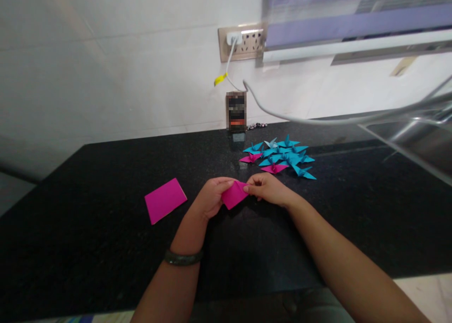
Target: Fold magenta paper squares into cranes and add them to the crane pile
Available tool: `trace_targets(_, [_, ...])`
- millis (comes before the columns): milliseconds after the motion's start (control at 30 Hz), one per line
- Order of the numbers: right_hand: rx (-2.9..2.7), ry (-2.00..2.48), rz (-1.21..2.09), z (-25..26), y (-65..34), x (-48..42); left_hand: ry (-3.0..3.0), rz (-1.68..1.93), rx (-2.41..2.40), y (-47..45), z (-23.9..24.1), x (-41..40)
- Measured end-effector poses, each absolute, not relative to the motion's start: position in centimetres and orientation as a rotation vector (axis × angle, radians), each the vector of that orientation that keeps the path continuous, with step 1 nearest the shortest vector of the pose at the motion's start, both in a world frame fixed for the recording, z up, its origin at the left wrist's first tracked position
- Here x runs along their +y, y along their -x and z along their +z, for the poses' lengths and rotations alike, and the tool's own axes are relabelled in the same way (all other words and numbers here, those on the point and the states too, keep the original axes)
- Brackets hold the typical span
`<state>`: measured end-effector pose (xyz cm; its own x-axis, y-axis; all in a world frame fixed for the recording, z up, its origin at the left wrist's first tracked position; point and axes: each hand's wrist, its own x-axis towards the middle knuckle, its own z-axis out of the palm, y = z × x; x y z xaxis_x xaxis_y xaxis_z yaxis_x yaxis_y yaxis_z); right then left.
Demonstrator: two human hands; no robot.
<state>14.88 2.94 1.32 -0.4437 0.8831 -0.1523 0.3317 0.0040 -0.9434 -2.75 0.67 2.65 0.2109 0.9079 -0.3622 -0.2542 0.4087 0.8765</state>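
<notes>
A small folded piece of pink paper (233,198) is held between both hands above the black countertop. My left hand (213,197) grips its left side, thumb on top and fingers behind. At the paper's upper right corner, my right hand (265,187) pinches the edge between thumb and fingertips. Just beyond my right hand lies a cluster of folded paper cranes, mostly blue (284,156), with a pale one (271,144) and two pink ones, a nearer crane (274,168) and a farther crane (251,158). Left of my hands rests a stack of pink paper (165,200).
A phone (236,111) leans upright against the wall, with a beaded strap (257,125) beside it. A white charger (234,38) sits in the wall socket, its cable (282,117) hanging across to the right. A metal sink (420,139) is at the right.
</notes>
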Motion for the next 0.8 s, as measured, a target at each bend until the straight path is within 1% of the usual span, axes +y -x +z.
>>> trace_targets(100, [-1.74,1.223,1.535,1.6,-14.8,2.8,-0.794,0.925,1.081,2.8,2.5,0.7])
trace_targets(333, [-1.646,1.216,1.595,2.0,-14.5,2.5,-0.941,0.892,1.154,2.9,1.9,0.8])
trace_targets(800, [-1.581,1.175,1.691,1.3,-14.5,2.7,-0.9,0.912,1.169,2.8,1.8,0.8])
